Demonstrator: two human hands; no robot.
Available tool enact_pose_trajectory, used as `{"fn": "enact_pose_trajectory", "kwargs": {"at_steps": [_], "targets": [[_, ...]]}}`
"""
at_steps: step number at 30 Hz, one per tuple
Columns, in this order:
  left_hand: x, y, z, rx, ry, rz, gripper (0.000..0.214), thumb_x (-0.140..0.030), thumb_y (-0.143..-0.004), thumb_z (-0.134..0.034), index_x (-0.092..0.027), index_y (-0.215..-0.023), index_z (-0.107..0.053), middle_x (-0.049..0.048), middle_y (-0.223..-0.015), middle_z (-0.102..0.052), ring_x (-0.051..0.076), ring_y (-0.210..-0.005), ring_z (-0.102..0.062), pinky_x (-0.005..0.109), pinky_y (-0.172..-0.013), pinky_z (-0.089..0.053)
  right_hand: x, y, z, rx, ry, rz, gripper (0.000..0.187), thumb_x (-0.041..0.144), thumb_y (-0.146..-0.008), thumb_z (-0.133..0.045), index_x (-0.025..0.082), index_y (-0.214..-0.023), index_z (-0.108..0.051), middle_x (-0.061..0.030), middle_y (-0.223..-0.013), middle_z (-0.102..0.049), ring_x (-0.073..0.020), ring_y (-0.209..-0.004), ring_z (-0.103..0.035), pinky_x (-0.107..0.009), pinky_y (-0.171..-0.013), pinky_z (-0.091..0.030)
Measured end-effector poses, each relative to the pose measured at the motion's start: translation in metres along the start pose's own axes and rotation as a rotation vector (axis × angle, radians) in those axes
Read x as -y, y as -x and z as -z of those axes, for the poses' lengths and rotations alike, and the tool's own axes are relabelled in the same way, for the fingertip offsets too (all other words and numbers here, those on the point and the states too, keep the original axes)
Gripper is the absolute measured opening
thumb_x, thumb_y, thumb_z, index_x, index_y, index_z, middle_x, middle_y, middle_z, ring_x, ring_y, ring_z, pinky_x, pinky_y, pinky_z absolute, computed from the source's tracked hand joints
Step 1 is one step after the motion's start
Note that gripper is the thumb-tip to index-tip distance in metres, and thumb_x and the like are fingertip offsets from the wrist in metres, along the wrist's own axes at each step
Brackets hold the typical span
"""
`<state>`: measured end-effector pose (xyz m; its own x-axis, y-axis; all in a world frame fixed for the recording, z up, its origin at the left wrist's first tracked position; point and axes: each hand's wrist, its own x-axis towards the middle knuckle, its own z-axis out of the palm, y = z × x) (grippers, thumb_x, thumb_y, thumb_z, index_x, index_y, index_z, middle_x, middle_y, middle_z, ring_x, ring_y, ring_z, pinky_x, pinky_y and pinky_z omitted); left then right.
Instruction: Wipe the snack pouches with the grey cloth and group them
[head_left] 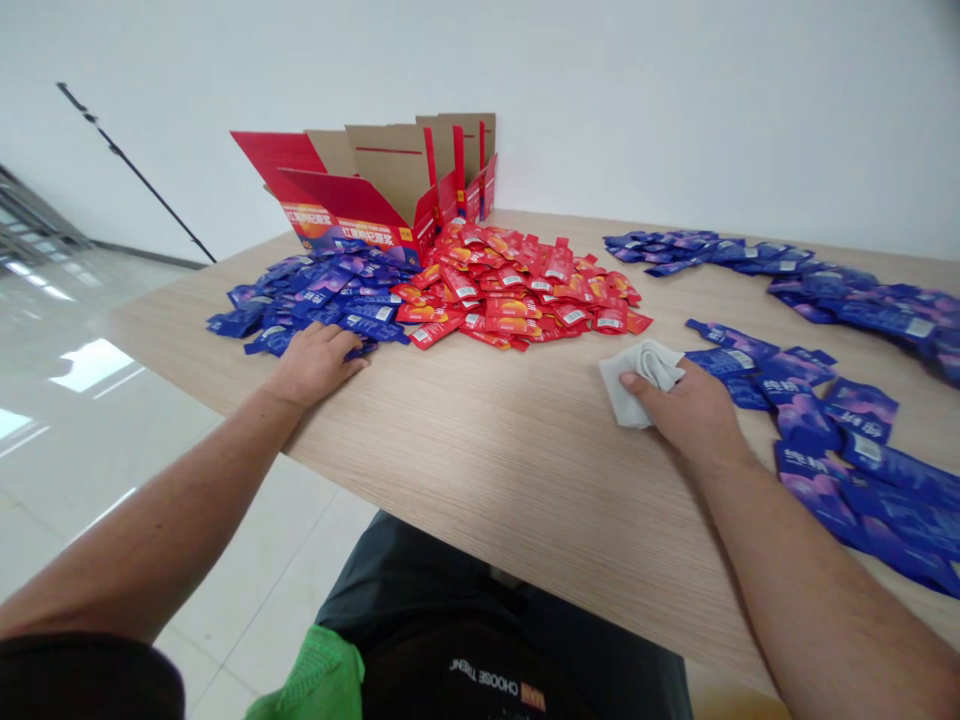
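Note:
At the near edge of a heap of blue sachets (322, 287), my left hand (316, 362) rests with its fingers over the closest packets and its thumb apart on the table. It looks open; its fingertips touch the sachets. My right hand (697, 412) is closed on a folded pale grey cloth (637, 385), thumb on top, just above or on the table. Blue sachets with purple print (795, 400) lie right beside that hand. Between the hands, farther back, is a heap of red sachets (517, 290) touching the blue heap.
Open red cartons (352, 215) with raised flaps stand behind the heaps near the wall. A row of overlapping blue sachets (847, 295) runs along the table's right back. The wooden table (480, 430) has its front edge close to my lap. A black pole (142, 175) leans at left.

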<state>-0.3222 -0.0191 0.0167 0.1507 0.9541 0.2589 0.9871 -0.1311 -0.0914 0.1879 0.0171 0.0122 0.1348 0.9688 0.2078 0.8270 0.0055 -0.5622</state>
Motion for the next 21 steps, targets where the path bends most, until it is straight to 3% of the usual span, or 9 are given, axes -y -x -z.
{"fn": "enact_pose_trajectory", "kwargs": {"at_steps": [5, 10, 15, 21], "targets": [[-0.018, 0.022, 0.014, -0.092, 0.068, 0.083, 0.032, -0.048, -0.087, -0.055, -0.020, -0.099, -0.065, 0.0128, -0.097, -0.066, 0.032, -0.098, -0.058, 0.044, -0.093, -0.043, 0.004, 0.001, 0.001, -0.008, -0.016, 0.006, 0.043, 0.053, -0.078, -0.068, 0.019, -0.105, -0.072, -0.0150, -0.100, -0.075, -0.0309, -0.092, -0.069, -0.039, -0.075, -0.050], [-0.063, 0.032, 0.032, -0.103, 0.300, 0.060, 0.022, -0.045, -0.085, -0.057, -0.023, -0.089, -0.061, 0.0079, -0.086, -0.067, 0.028, -0.089, -0.060, 0.042, -0.085, -0.047, 0.007, 0.006, -0.001, 0.015, -0.052, 0.043, 0.043, 0.051, -0.079, -0.068, 0.017, -0.105, -0.071, -0.0142, -0.097, -0.075, -0.0285, -0.086, -0.070, -0.037, -0.072, -0.050], [-0.134, 0.018, 0.048, -0.106, 0.461, -0.184, 0.014, -0.041, -0.083, -0.060, -0.027, -0.085, -0.060, 0.0018, -0.083, -0.066, 0.027, -0.083, -0.061, 0.043, -0.082, -0.049, 0.011, 0.008, -0.007, 0.089, -0.070, 0.117, 0.041, 0.051, -0.084, -0.065, 0.017, -0.106, -0.069, -0.0129, -0.101, -0.076, -0.0255, -0.089, -0.070, -0.034, -0.074, -0.050], [-0.245, -0.006, 0.078, -0.052, 0.702, -0.451, 0.008, -0.036, -0.082, -0.062, -0.028, -0.082, -0.062, 0.0019, -0.079, -0.067, 0.025, -0.077, -0.061, 0.040, -0.076, -0.049, 0.009, 0.002, -0.012, 0.138, -0.079, 0.183, 0.042, 0.054, -0.087, -0.062, 0.016, -0.103, -0.068, -0.0133, -0.102, -0.076, -0.0247, -0.090, -0.069, -0.033, -0.077, -0.050]]}}
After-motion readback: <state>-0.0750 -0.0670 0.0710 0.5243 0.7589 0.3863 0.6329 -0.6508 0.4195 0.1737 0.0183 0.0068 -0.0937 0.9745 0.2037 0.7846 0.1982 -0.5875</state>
